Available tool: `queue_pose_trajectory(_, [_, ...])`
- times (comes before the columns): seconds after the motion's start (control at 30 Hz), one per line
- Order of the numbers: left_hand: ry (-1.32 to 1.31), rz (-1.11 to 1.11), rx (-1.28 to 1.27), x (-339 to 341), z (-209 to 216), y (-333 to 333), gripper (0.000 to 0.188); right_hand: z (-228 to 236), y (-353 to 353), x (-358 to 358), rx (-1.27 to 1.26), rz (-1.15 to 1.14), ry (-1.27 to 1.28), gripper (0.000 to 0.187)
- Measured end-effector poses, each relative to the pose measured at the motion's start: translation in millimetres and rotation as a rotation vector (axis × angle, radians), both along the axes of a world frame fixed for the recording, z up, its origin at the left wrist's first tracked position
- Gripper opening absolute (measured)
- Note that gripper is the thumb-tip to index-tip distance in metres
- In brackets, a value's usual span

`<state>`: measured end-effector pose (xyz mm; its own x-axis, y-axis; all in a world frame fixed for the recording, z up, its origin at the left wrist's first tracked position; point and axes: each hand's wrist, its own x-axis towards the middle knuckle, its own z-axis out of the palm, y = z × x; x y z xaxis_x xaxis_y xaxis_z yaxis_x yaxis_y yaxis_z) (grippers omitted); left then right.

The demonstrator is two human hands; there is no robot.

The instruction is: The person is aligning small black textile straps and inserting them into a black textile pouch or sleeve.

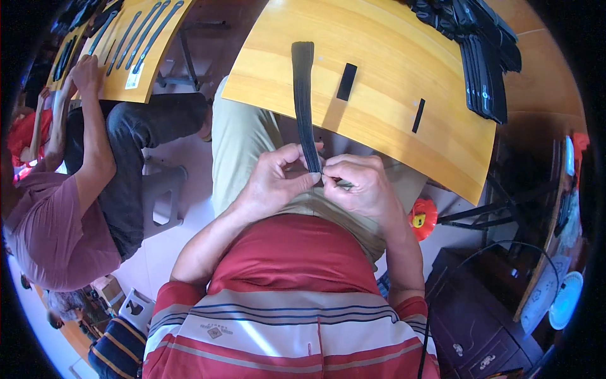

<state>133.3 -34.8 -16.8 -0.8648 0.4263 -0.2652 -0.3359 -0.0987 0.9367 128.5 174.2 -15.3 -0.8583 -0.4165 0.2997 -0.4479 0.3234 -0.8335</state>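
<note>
A long bundle of black straps [303, 88], layered and ribbed along its length, rises from my hands over the near edge of the wooden table [391, 57]. My left hand [274, 180] is closed around its lower end, thumb in front and fingers behind. Right beside that end, my right hand [361, 183] is closed in a pinch, its fingertips against the bundle's edge. Whatever those fingertips grip is too small or hidden to make out. On the tabletop lie a short black rectangular piece [346, 81] and a narrower black strip [418, 115].
Black straps [483, 79] are piled at the table's far right. To the left, a co-worker's hands [86, 74] work at another table [142, 82] with several dark straps. An orange-red item [424, 219] lies below my table's right side, near a dark drawer cabinet [473, 316].
</note>
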Motion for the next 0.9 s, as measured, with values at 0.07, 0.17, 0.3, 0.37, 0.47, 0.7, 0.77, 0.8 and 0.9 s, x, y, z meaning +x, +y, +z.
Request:
queue_pose_trajectory(0.07, [0.002, 0.003, -0.017, 0, 2, 1, 0.023, -1, -1, 1, -0.010, -0.011, -0.004, 0.009])
queue_pose_trajectory(0.17, [0.039, 0.000, -0.051, 1, 1, 2, 0.033, -5, -2, 3, -0.015, -0.035, 0.005, 0.010])
queue_pose_trajectory(0.3, [0.051, 0.023, -0.043, 4, 1, 5, 0.042, -5, 1, 5, 0.036, -0.042, 0.010, 0.016])
queue_pose_trajectory(0.37, [0.068, 0.025, -0.055, 5, 0, 6, 0.041, -6, 2, 6, 0.026, -0.046, 0.023, 0.016])
queue_pose_trajectory(0.47, [0.065, 0.050, -0.059, 4, 5, 9, 0.028, -5, 1, 6, 0.004, -0.060, 0.061, 0.015])
queue_pose_trajectory(0.7, [0.136, 0.012, -0.194, 14, 0, 4, 0.036, -3, -2, 13, 0.008, -0.055, 0.133, 0.015])
queue_pose_trajectory(0.77, [0.166, 0.024, -0.208, 16, 3, 5, 0.036, -1, -2, 15, 0.002, -0.065, 0.088, 0.015])
queue_pose_trajectory(0.8, [0.172, 0.026, -0.207, 18, 5, 5, 0.036, -1, -3, 16, -0.013, -0.074, 0.075, 0.014])
queue_pose_trajectory(0.9, [0.217, 0.030, -0.267, 22, 7, 4, 0.035, 0, -3, 23, -0.065, -0.077, -0.089, 0.012])
